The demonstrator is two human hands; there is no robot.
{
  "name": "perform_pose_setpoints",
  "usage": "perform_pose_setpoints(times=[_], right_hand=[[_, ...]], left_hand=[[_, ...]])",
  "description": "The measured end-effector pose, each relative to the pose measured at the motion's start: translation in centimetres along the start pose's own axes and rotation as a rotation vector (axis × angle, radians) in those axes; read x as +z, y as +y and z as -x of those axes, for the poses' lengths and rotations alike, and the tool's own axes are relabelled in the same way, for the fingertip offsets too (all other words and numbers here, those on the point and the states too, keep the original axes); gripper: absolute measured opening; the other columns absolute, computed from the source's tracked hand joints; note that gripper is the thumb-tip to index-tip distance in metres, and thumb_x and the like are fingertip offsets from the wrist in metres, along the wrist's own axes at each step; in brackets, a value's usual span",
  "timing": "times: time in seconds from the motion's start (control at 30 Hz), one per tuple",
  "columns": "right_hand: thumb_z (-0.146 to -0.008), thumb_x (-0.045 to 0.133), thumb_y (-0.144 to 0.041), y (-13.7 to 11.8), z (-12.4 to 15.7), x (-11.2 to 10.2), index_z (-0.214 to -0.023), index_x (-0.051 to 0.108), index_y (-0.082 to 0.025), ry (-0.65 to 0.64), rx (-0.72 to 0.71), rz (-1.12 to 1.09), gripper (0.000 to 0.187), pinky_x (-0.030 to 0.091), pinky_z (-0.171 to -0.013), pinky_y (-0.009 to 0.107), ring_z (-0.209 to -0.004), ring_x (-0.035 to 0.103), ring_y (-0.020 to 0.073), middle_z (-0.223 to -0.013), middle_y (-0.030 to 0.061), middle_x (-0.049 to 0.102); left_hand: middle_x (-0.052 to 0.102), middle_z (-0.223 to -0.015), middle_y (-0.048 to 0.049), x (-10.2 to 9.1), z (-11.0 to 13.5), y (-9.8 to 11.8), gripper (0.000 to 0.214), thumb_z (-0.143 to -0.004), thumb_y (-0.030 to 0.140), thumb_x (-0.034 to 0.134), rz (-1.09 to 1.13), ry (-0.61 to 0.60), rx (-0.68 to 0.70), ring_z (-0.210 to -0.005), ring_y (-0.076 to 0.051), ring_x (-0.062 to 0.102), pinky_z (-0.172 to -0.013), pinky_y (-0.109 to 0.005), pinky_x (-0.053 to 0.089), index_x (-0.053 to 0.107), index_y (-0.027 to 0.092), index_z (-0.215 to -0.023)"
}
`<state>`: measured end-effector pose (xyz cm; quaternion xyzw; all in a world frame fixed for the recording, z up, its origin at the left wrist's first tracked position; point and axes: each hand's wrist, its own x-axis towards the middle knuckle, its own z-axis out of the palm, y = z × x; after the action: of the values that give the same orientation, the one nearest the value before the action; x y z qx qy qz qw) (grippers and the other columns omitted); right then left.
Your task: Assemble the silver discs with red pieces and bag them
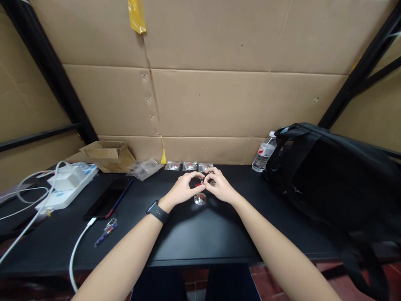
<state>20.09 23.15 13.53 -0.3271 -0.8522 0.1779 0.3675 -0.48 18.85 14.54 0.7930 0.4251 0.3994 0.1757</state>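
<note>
My left hand [185, 188], with a black watch [158, 212] on the wrist, and my right hand [222, 186] meet above the black table. Thumb and fingers of both are pinched together around a small part with red and silver on it [199, 184]. Most of that part is hidden by the fingers, so its kind does not show. Just below the fingertips lies a shiny round metal disc [200, 199] with a red spot at its centre. Behind the hands, three similar discs in clear bags [189, 166] are lined up along the cardboard wall.
Left on the table [200, 246] are clear plastic bags [145, 169], a cardboard box [108, 155], a white power strip [70, 186], a phone [108, 197] with a cable, a pen [120, 198] and a keychain [106, 232]. A water bottle [263, 154] and black backpack [332, 179] stand right.
</note>
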Motion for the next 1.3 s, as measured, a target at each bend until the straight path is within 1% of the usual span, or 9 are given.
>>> perform_pose_setpoints(times=[0.17,0.33,0.47,0.67,0.73,0.8,0.97,1.17,1.3], right_hand=[[-0.085,0.065,-0.019,0.5,0.0,-0.1,-0.08,0.066,-0.021,-0.008,0.023,-0.014,0.005,0.037,-0.109,0.048,-0.122,0.051,0.0266,-0.126,0.0085,0.056],[-0.085,0.065,-0.018,0.9,-0.1,0.1,-0.081,0.066,-0.021,0.016,0.035,0.033,0.006,0.039,-0.106,0.045,-0.116,0.052,0.0255,-0.12,0.008,0.058],[-0.083,0.066,-0.016,1.4,-0.1,0.5,-0.078,0.066,-0.021,0.025,0.1,0.103,0.007,0.041,-0.102,0.044,-0.111,0.052,0.0259,-0.119,0.0084,0.059],[-0.085,0.066,-0.019,2.3,0.0,0.9,-0.078,0.068,-0.022,0.011,0.176,0.162,0.008,0.04,-0.101,0.046,-0.112,0.051,0.0269,-0.116,0.0077,0.06],[-0.086,0.066,-0.021,2.3,0.0,0.9,-0.082,0.069,-0.023,0.003,0.173,0.151,0.005,0.04,-0.101,0.046,-0.112,0.052,0.0268,-0.114,0.0073,0.061],[-0.085,0.068,-0.023,2.2,0.0,0.8,-0.089,0.068,-0.024,-0.001,0.166,0.134,0.004,0.04,-0.1,0.046,-0.112,0.052,0.0267,-0.113,0.007,0.061],[-0.081,0.071,-0.022,2.0,0.0,0.6,-0.099,0.066,-0.025,-0.008,0.166,0.119,0.019,0.041,-0.099,0.045,-0.114,0.053,0.0267,-0.115,0.0069,0.06],[-0.081,0.071,-0.022,2.3,0.0,0.4,-0.102,0.067,-0.025,-0.008,0.151,0.107,0.021,0.042,-0.1,0.045,-0.115,0.053,0.0265,-0.117,0.0073,0.06],[-0.082,0.07,-0.023,2.6,0.0,0.2,-0.104,0.066,-0.025,-0.006,0.139,0.102,0.022,0.041,-0.101,0.045,-0.114,0.054,0.0259,-0.117,0.0075,0.06]], left_hand=[[0.075,-0.107,-0.0004,-0.4,0.0,-1.0,0.026,-0.078,0.031,0.077,-0.142,-0.072,0.015,-0.108,-0.024,0.065,-0.102,-0.037,0.045,0.073,0.028,-0.104],[0.072,-0.12,-0.0012,-0.4,0.1,-1.4,0.028,-0.085,0.036,0.071,-0.277,-0.09,-0.006,-0.119,-0.026,0.059,-0.103,-0.042,0.042,0.07,0.031,-0.112],[0.068,-0.129,-0.0049,-2.3,0.0,-3.1,0.026,-0.094,0.043,0.058,-0.471,0.041,-0.154,-0.124,-0.031,0.054,-0.1,-0.05,0.039,0.068,0.031,-0.115],[0.065,-0.133,-0.0153,-8.0,1.3,-8.8,0.036,-0.096,0.032,0.048,-0.79,0.349,-0.509,-0.126,-0.038,0.046,-0.098,-0.056,0.037,0.063,0.023,-0.127],[0.065,-0.134,-0.0143,-9.1,1.8,-10.4,0.036,-0.096,0.035,0.048,-0.799,0.367,-0.594,-0.126,-0.039,0.045,-0.098,-0.056,0.036,0.066,0.025,-0.125],[0.065,-0.134,-0.0132,-9.5,2.1,-11.5,0.034,-0.094,0.04,0.051,-0.793,0.328,-0.655,-0.127,-0.041,0.044,-0.098,-0.057,0.035,0.07,0.027,-0.118],[0.071,-0.122,-0.0145,-9.0,2.1,-12.7,0.025,-0.084,0.043,0.063,-0.773,0.259,-0.723,-0.128,-0.044,0.043,-0.098,-0.058,0.032,0.075,0.026,-0.098],[0.076,-0.109,-0.0087,-9.3,1.9,-12.5,0.016,-0.083,0.033,0.062,-0.704,0.407,-0.729,-0.118,-0.036,0.057,-0.097,-0.05,0.031,0.068,0.028,-0.097],[0.077,-0.107,-0.0062,-9.8,1.7,-11.7,0.032,-0.08,0.026,0.066,-0.609,0.535,-0.683,-0.117,-0.032,0.062,-0.096,-0.045,0.032,0.061,0.028,-0.112]])
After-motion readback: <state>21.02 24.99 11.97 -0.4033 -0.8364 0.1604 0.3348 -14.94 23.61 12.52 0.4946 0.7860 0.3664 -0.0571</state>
